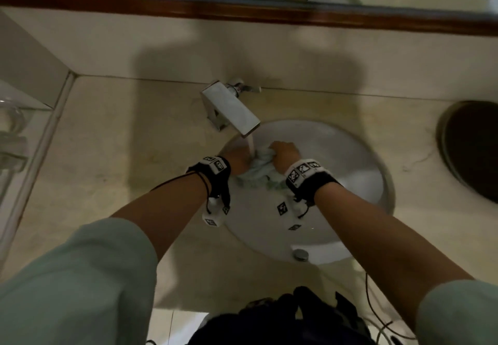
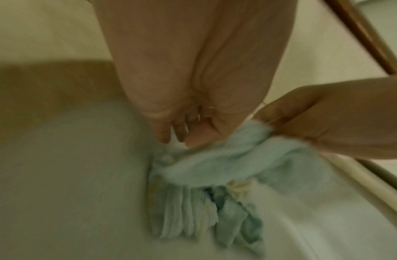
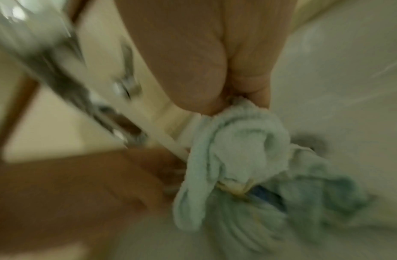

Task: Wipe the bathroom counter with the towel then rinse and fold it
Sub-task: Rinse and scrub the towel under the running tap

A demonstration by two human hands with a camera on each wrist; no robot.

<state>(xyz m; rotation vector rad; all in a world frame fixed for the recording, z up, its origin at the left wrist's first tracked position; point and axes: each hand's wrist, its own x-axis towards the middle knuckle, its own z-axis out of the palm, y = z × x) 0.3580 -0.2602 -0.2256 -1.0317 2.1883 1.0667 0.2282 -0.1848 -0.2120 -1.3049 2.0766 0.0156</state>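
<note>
A pale blue-green towel [image 1: 257,173] is bunched up inside the white sink basin [image 1: 358,180], under water running from the square chrome faucet [image 1: 231,107]. My left hand [image 1: 239,160] grips the towel's left side, fingers curled into the cloth. My right hand [image 1: 285,153] holds its upper right part in a fist. In the left wrist view my left hand [image 2: 182,130] curls on the towel [image 2: 206,168], and the loose end hangs down into the basin. The blurred right wrist view has my right hand [image 3: 244,98] clenched on the towel [image 3: 235,151].
The beige stone counter [image 1: 129,139] surrounds the basin. A dark round object [image 1: 471,148] sits at the right edge. A glass shelf with a clear holder [image 1: 13,129] stands at the left. The mirror's wooden frame [image 1: 242,11] runs along the back. The drain [image 1: 300,254] lies near me.
</note>
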